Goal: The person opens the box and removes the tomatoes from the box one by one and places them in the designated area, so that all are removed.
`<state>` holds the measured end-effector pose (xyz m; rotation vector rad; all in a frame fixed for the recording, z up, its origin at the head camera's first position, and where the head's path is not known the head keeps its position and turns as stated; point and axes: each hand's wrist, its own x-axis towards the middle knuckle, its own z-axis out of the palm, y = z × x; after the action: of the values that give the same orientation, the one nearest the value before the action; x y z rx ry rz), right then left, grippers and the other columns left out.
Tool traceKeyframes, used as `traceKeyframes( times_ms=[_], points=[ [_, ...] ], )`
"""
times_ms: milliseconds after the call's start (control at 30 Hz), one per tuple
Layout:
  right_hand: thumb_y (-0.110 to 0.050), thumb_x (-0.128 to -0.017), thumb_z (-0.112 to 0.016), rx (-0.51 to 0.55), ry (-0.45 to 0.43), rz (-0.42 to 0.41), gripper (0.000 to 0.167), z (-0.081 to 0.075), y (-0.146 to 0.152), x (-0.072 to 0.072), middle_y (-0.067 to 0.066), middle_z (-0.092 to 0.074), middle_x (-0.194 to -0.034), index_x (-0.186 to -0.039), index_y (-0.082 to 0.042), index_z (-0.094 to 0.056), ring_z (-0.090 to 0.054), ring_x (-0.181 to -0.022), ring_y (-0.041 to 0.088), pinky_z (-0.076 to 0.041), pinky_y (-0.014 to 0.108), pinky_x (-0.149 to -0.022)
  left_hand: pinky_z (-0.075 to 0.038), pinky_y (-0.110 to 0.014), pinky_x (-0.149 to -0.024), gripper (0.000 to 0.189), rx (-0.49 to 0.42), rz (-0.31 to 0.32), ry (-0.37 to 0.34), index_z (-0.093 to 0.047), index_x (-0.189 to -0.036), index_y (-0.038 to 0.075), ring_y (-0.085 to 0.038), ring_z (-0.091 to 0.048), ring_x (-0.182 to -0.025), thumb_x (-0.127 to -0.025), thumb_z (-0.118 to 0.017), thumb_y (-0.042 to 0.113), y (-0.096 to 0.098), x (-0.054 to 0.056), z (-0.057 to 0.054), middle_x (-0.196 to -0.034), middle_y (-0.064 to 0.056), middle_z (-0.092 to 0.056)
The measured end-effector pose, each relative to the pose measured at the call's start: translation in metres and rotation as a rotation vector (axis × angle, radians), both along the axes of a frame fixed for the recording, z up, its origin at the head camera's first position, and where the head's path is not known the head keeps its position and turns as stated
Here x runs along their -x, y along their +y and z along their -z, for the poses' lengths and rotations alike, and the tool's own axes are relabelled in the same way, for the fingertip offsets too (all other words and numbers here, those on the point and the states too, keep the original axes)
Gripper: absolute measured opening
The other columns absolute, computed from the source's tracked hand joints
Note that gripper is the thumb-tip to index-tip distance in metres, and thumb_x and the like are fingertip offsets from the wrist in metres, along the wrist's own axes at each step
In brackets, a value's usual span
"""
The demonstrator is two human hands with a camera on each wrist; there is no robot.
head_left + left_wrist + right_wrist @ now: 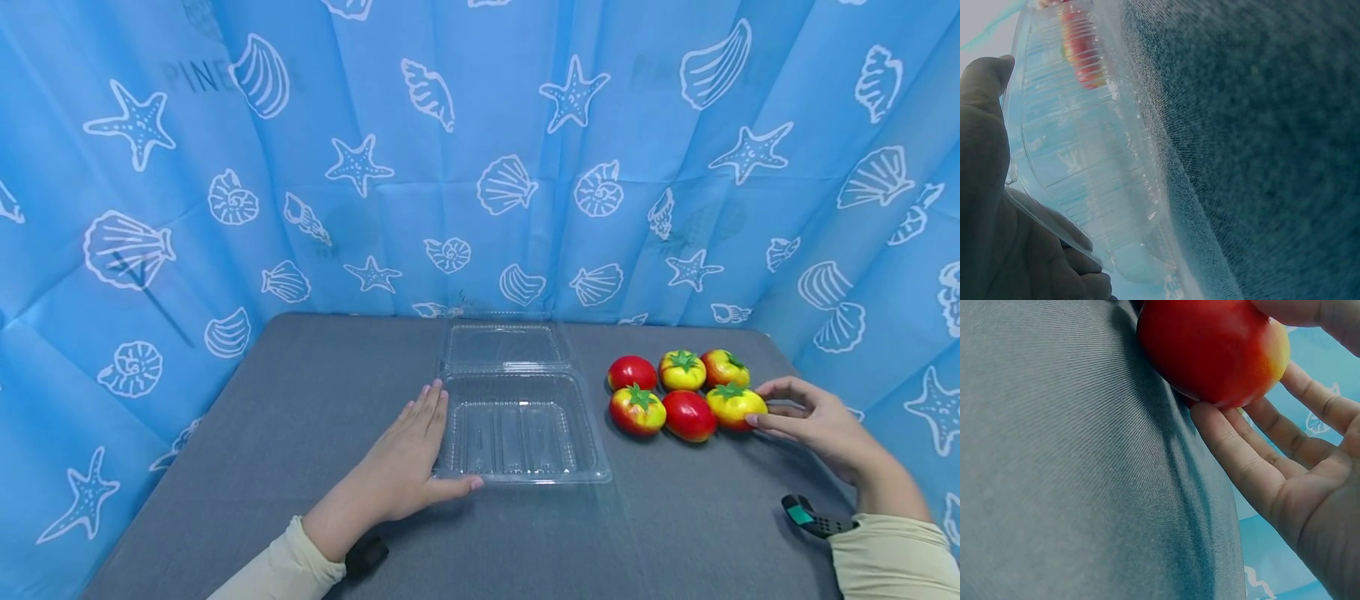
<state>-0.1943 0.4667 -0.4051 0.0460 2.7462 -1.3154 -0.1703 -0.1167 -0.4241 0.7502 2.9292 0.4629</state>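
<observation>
A clear plastic clamshell box (517, 425) stands on the table with its lid (506, 346) folded back behind it. Along its left edge lies my left hand (401, 458), fingers straight, thumb stretched along the front corner. In the left wrist view this hand (1035, 244) touches the rim of the box (1085, 169). My right hand (821, 421) holds the front right tomato (735, 407), yellow and red with green leaves, between thumb and fingers. The right wrist view shows the red side of that tomato (1210, 350), low against the table, with fingers (1241, 456) beneath it.
Several more toy-like tomatoes stand close together left of the held one: a red one (690, 417), a yellow-red one (637, 411), and others behind. A grey cloth covers the table (300, 417). A blue shell-patterned curtain (465, 167) hangs behind and at both sides.
</observation>
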Motion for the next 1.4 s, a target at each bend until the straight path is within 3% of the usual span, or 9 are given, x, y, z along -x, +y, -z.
traceKeyframes(
  times_ms=[600,800,900,1100,1300,1400],
  points=[
    [-0.022,-0.104,-0.071,0.023,-0.038,-0.016,0.033,0.005,0.006,0.004,-0.02,-0.054,-0.115,-0.125,-0.005,-0.053,-0.061,-0.094,-0.012,-0.065,0.028,-0.081,-0.015,-0.052,-0.135,0.124,-0.005,0.003,0.009,-0.015,-0.169,0.001,-0.032,-0.001,-0.167,-0.09,-0.049,0.089,0.0,0.001,0.0,-0.18,-0.016,0.0],
    [-0.027,-0.104,-0.07,-0.036,-0.083,-0.019,0.04,0.004,0.007,0.005,0.024,-0.052,-0.138,-0.127,-0.001,-0.051,-0.061,-0.097,-0.004,-0.063,0.029,-0.081,-0.015,-0.052,-0.135,0.125,-0.002,0.001,0.003,-0.014,-0.169,0.001,-0.032,-0.001,-0.167,-0.089,-0.046,0.091,0.0,0.0,0.001,-0.179,-0.016,0.001],
    [-0.03,-0.104,-0.07,-0.069,-0.094,-0.023,0.045,0.002,0.008,0.004,0.031,-0.047,-0.144,-0.13,0.0,-0.049,-0.06,-0.1,-0.001,-0.062,0.028,-0.08,-0.015,-0.052,-0.135,0.125,-0.002,0.0,-0.001,-0.014,-0.169,0.001,-0.032,0.0,-0.167,-0.089,-0.046,0.091,0.0,0.0,0.001,-0.179,-0.015,0.001],
    [-0.028,-0.104,-0.07,-0.048,-0.102,-0.031,0.042,0.001,0.01,0.002,0.024,-0.051,-0.141,-0.129,-0.001,-0.05,-0.058,-0.096,-0.009,-0.063,0.028,-0.081,-0.014,-0.052,-0.135,0.126,-0.002,0.003,-0.003,-0.014,-0.169,0.001,-0.032,0.0,-0.167,-0.089,-0.044,0.092,0.0,-0.001,0.0,-0.179,-0.016,0.001],
    [-0.027,-0.105,-0.067,-0.057,-0.075,-0.045,0.034,0.0,0.014,0.001,-0.011,-0.055,-0.123,-0.129,-0.006,-0.055,-0.056,-0.095,-0.015,-0.061,0.027,-0.08,-0.014,-0.052,-0.135,0.125,-0.003,0.004,-0.002,-0.014,-0.169,0.001,-0.032,0.0,-0.167,-0.089,-0.046,0.091,0.0,-0.002,-0.001,-0.179,-0.016,0.001],
    [-0.028,-0.105,-0.068,-0.061,-0.066,-0.041,0.035,0.0,0.015,0.001,-0.015,-0.054,-0.122,-0.129,-0.005,-0.056,-0.057,-0.095,-0.016,-0.06,0.026,-0.08,-0.014,-0.052,-0.135,0.125,-0.002,0.004,-0.001,-0.014,-0.169,0.001,-0.032,0.0,-0.167,-0.089,-0.046,0.091,0.0,-0.002,-0.002,-0.179,-0.016,0.001]
  ],
)
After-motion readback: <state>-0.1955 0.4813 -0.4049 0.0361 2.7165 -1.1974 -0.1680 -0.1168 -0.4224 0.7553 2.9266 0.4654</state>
